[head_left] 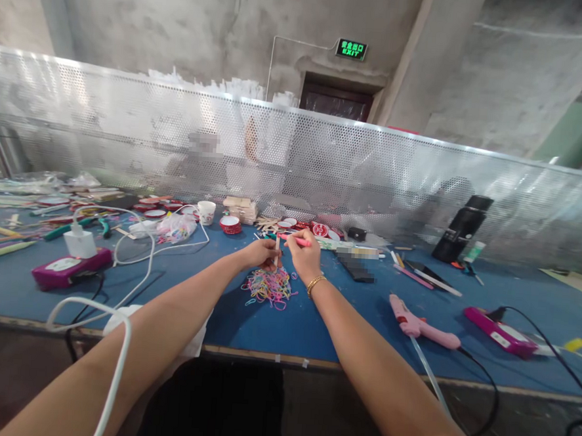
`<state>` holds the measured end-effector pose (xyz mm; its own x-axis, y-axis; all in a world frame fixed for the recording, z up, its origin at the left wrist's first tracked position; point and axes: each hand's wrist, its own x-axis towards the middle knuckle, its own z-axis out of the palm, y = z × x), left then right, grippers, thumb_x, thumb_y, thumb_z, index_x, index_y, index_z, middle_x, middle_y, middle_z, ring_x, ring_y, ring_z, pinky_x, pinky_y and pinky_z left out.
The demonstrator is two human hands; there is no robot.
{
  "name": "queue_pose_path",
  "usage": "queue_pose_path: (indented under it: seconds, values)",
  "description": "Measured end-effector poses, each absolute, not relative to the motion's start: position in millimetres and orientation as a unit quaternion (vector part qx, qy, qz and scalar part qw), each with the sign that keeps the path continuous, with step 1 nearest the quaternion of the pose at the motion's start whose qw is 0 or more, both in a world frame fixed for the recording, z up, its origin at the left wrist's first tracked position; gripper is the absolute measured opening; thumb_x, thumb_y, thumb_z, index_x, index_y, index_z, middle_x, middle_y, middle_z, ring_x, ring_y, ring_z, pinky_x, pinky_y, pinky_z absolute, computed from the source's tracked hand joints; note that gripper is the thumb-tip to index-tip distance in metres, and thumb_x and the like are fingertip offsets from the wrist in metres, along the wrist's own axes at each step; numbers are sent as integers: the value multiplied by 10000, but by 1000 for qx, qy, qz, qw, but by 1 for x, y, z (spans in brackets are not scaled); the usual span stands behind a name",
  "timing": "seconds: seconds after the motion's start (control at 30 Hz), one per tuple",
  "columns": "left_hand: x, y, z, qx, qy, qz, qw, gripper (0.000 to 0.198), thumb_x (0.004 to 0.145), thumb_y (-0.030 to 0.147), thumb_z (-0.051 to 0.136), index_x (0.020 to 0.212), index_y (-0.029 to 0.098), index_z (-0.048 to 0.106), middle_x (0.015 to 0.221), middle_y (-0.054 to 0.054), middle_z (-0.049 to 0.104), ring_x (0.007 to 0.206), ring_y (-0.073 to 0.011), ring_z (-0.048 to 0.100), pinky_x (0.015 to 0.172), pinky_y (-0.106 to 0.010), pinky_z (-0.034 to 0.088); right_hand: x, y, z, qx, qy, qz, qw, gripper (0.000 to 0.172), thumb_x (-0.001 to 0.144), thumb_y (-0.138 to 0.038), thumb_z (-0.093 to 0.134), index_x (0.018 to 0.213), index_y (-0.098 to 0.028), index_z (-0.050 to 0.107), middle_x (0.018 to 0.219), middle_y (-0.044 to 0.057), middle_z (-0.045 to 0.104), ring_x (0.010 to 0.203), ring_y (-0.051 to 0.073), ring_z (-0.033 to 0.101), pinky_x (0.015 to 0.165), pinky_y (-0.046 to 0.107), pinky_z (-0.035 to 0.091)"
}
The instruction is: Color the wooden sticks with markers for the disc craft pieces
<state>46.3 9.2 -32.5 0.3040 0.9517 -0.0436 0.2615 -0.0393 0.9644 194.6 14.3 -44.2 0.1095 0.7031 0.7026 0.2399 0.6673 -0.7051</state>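
Note:
Upright in my left hand (262, 253) is a thin pale stick (277, 251), probably wooden, pinched between the fingers. My right hand (305, 253), with a gold bracelet at the wrist, is closed round a pink pen (299, 241). The pen's tip points left and comes up close to the stick's top; whether they touch I cannot tell. Just below both hands lies a loose heap of small coloured rubber bands (269, 289) on the blue tabletop (313, 331).
A pink glue gun (420, 326) and a purple power strip (501, 333) lie to the right. Another purple strip (71, 267) with a white charger stands left. A white cable (124, 339) crosses over my left forearm. Behind are a paper cup (206, 212), red tins (230, 226) and a black bottle (462, 230).

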Motion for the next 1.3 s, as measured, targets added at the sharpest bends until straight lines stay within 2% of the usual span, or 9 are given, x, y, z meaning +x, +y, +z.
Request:
queue_pose_path:
  seconds: [0.3,0.63,0.9,1.3]
  values:
    - [44,12,-35,634,473,343,507,242,800,332,660,922,143,571,601,-18,653,483,-113,610,491,-202,434,194,14,-44,-363,-638,189,652,131,765,-336,549,712,-217,541,660,2,655,603,155,585,618,266,442]
    - [45,13,-35,636,477,338,504,228,803,334,654,870,147,542,609,-23,656,480,-116,611,479,-199,429,194,14,-45,-361,-642,183,651,130,777,-334,545,723,-216,541,682,4,660,642,161,604,664,275,453]
    - [44,14,-37,634,473,342,508,253,773,347,680,820,157,520,601,-17,648,489,-115,615,474,-194,421,195,15,-44,-364,-631,184,660,132,773,-336,545,719,-215,536,671,2,656,617,159,598,637,272,448]
    - [47,8,-32,635,483,343,495,164,828,281,613,818,153,511,614,-26,654,474,-118,609,479,-209,438,194,13,-43,-358,-635,192,656,134,771,-336,551,717,-213,539,673,3,654,625,160,601,646,275,450]
